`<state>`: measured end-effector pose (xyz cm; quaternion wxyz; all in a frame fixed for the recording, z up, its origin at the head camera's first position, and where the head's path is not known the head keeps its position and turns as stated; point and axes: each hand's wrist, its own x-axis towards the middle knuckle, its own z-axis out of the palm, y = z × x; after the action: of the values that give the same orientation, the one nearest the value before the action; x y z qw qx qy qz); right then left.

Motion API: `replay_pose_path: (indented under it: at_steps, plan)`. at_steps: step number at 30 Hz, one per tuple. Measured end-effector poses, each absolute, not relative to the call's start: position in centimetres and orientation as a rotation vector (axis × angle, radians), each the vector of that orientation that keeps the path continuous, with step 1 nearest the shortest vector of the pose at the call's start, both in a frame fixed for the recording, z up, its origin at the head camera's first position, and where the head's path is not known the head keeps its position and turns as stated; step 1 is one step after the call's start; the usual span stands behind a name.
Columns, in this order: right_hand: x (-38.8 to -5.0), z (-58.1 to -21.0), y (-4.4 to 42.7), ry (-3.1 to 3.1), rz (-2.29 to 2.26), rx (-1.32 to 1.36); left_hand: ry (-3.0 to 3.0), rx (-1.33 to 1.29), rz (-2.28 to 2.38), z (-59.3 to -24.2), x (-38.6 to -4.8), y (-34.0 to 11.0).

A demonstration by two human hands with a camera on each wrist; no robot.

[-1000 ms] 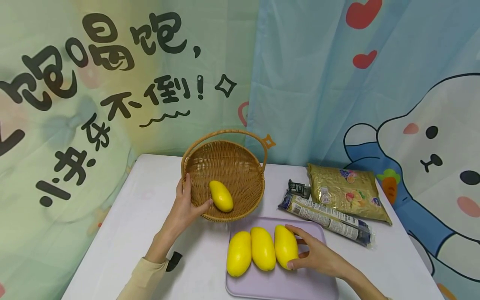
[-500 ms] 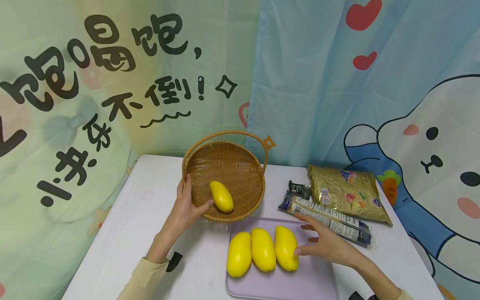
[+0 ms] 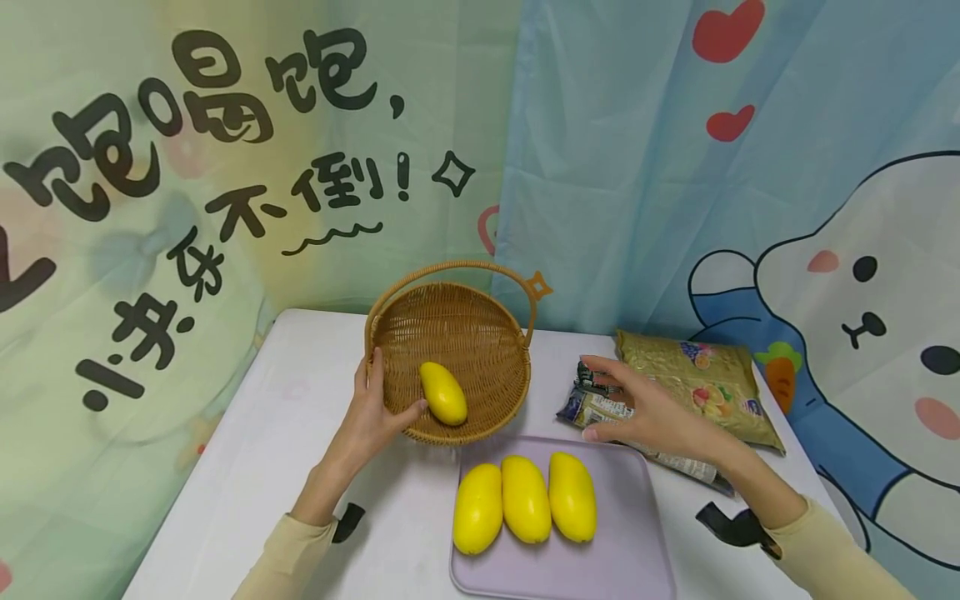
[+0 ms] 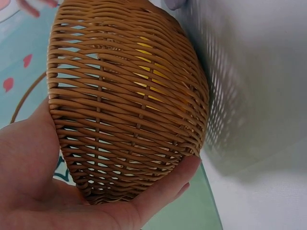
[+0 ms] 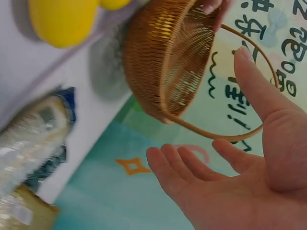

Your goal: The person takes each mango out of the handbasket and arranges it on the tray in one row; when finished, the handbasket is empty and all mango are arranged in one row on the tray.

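Plainly, in the head view, the round brown wicker basket sits at the centre of the frame on the white table, its mouth facing the camera and a thin handle arching over it. The left hand grips its left side, thumb tip over the near rim beside a smooth, glossy yellow fruit lying inside. Three similar fruits stand side by side on the lilac tray at lower centre. Right of centre, the right hand, thumb and fingers well apart, partly covers a long packet and a small dark packet; a gold bag lies behind.

The left wrist view alone gives the basket's outer weave up close: yellow glints through its gaps, a finger presses along the underside, and a latticed shadow falls at right.

The right wrist view shows the basket in profile at upper centre, and the right hand's spread fingers at lower right, clear of the packets at lower left.
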<state>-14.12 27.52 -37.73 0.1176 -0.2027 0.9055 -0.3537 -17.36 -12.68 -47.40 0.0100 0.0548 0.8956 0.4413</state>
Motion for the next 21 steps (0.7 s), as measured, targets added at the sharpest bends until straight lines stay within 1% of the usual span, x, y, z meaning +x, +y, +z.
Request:
replay_pose_path:
  at_steps: [4, 11, 21]
  plan:
    - [-15.3, -36.0, 26.2, 2.614, -1.047, -0.657, 2.791, 0.166, 1.384, -47.4, -17.4, -12.7]
    - [-17.5, -33.5, 23.4, 2.601, -0.961, -0.685, 2.791, 0.165, 1.384, -47.3, -17.3, -12.7]
    - [-19.8, -32.3, 19.8, 2.556, -0.947, -0.776, 2.793, 0.179, 1.395, -47.4, -17.4, -12.7]
